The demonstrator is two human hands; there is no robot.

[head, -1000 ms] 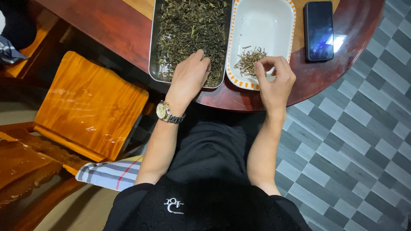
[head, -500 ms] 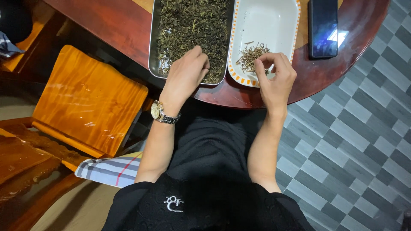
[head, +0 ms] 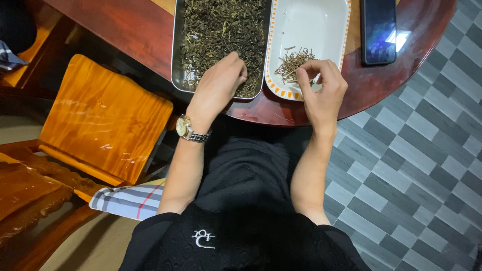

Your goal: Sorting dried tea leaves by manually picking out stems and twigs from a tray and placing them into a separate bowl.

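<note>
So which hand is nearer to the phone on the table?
Right. The right hand hovers over the white tray's stem pile, just left of the phone; the left hand rests farther off in the metal tray of leaves.

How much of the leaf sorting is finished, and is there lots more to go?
Done: a small pile of thin brown stems lies in the white dish with orange trim. In hand: the left hand picks in the metal tray of dark dried leaves, while the right hand is over the dish with fingers pinched. Left: the tray looks mostly full, so probably plenty.
</note>
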